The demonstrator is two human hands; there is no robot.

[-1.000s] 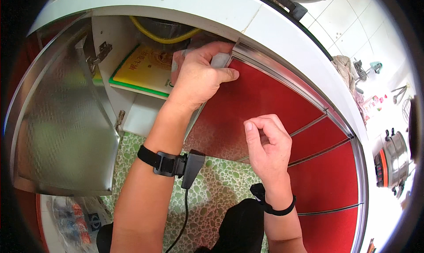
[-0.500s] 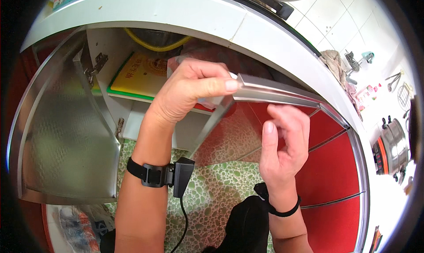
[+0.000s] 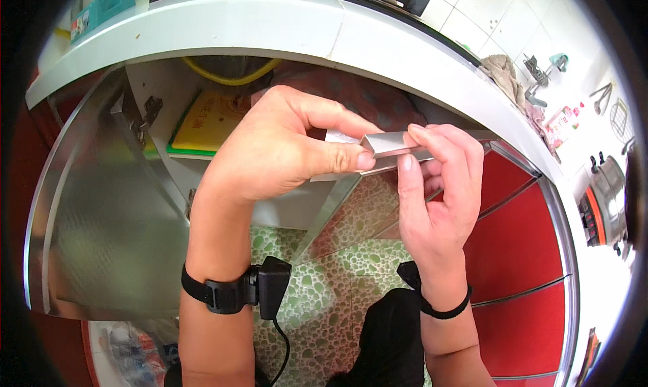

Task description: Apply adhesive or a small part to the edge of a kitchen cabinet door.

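Observation:
My left hand [image 3: 283, 144] is closed on the corner of an open cabinet door's metal frame [image 3: 395, 144], thumb below and fingers above. My right hand [image 3: 442, 184] pinches the same metal edge a little farther right, thumb on the near side and fingers over the top. The door's glossy panel [image 3: 351, 215] hangs below, reflecting the floor. Something white [image 3: 341, 136] shows behind my left fingers; I cannot make out what it is.
To the left, another cabinet door [image 3: 115, 211] with a textured panel stands open. Inside the cabinet lie a yellow package [image 3: 206, 120] and a yellow hose [image 3: 233, 80]. Above runs the white countertop [image 3: 270, 29]. Red cabinet fronts [image 3: 520, 252] stand at right, a steel pot [image 3: 609, 191] beyond.
My right hand has moved up from below the door and now grips its metal edge. My left hand stays at the corner, its fingers now spread over the top of it.

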